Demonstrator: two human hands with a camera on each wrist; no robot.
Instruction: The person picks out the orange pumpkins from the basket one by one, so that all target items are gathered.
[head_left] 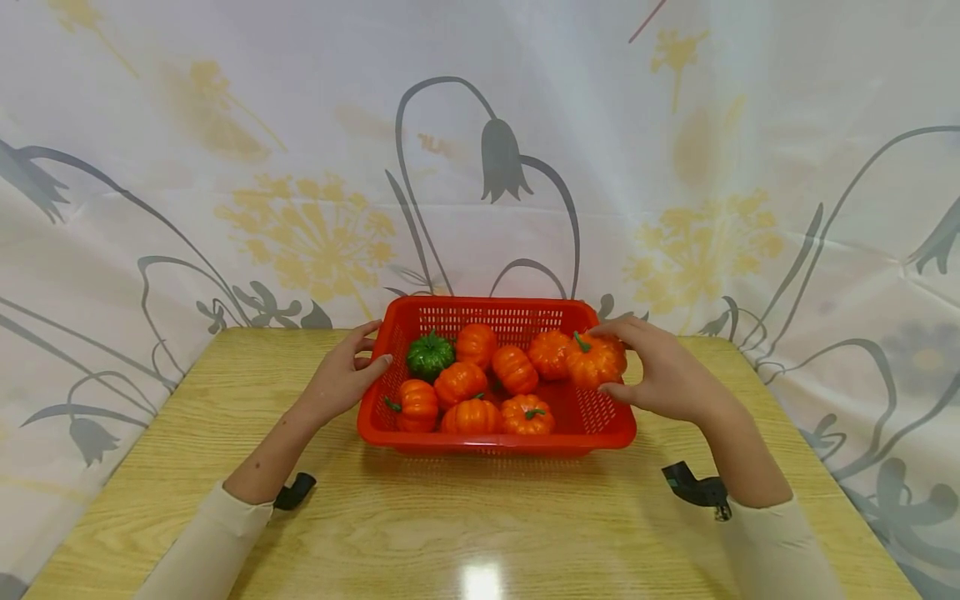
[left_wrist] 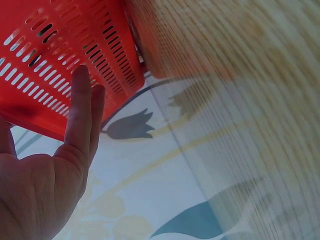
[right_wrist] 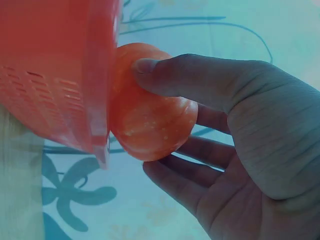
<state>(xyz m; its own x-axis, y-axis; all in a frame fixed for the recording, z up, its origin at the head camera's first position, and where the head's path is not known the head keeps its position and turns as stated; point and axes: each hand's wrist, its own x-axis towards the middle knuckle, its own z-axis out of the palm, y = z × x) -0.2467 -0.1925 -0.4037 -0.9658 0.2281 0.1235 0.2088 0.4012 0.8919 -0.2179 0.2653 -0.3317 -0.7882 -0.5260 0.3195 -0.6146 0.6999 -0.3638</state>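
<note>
My right hand (head_left: 671, 371) grips a small orange toy pumpkin (head_left: 596, 360) with a green stem, at the right rim of a red plastic basket (head_left: 495, 439). In the right wrist view the thumb presses one side of this pumpkin (right_wrist: 155, 120) and the fingers curl round the other. My left hand (head_left: 345, 375) is at the basket's left side. Its fingers (left_wrist: 80, 110) lie nearly straight along the slotted outer wall, and the thumb tip reaches the rim. Inside the basket lie several more orange pumpkins (head_left: 459, 382) and one dark green pumpkin (head_left: 431, 357).
The basket stands toward the far side of a wood-grain table (head_left: 465, 517). Behind it hangs a pale sheet (head_left: 315, 125) printed with grey and yellow flowers. A black strap mount (head_left: 697, 487) shows under the right wrist, and another (head_left: 295, 492) under the left.
</note>
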